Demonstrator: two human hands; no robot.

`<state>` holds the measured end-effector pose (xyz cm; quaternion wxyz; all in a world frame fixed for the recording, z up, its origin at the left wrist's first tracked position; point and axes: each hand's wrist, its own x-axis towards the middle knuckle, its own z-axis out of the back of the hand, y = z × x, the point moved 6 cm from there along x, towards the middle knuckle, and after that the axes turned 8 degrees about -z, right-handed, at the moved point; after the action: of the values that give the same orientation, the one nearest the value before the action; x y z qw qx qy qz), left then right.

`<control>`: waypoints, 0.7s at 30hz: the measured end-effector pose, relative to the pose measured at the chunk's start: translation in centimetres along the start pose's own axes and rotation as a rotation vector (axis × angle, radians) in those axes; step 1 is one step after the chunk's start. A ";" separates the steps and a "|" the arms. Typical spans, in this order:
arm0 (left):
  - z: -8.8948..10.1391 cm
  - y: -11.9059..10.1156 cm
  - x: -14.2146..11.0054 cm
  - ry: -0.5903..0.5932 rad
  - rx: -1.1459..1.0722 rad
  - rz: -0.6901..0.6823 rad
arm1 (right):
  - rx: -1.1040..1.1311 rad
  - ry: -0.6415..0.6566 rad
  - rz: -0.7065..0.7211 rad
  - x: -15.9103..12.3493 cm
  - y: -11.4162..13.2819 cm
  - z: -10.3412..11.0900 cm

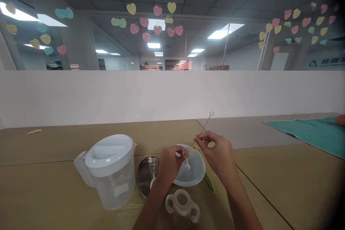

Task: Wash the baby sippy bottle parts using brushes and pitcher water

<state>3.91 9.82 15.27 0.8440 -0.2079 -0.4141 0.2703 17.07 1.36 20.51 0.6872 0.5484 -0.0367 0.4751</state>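
Observation:
Over a translucent bowl [192,178], my left hand [169,163] pinches a small clear plastic piece [188,152] with a white stem hanging from it. My right hand [218,152] grips a straw brush [204,128] by its thin wire; the looped end points up. Its lower end meets the clear piece, and no bristles show. Just in front of the bowl stands a clear two-handled cup [182,205] with its mouth uncovered. Left of my left hand, a round metal tray [145,183] carries a small clear cap [153,165] and a white part, partly hidden by my wrist.
A lidded plastic pitcher [113,172] stands at the left. A green strip-like handle [209,182] sticks out beside the bowl. On the right lies a teal cloth [315,133], with another person's hand [340,120] at its edge. A white partition [161,95] rises behind the table.

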 end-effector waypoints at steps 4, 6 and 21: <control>0.4 0.5 0.0 -0.012 -0.058 0.002 | 0.005 0.053 -0.006 -0.2 0.2 -0.5; 0.6 0.8 0.2 -0.013 -0.083 0.016 | 0.000 0.067 0.006 -0.4 0.6 -0.6; 1.6 2.8 0.5 0.032 -0.022 0.065 | 0.274 0.199 -0.110 0.8 -0.5 -2.8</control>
<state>2.06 12.48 14.84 0.8388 -0.2349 -0.3964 0.2898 16.54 4.09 19.46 0.6311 0.5885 0.1266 0.4893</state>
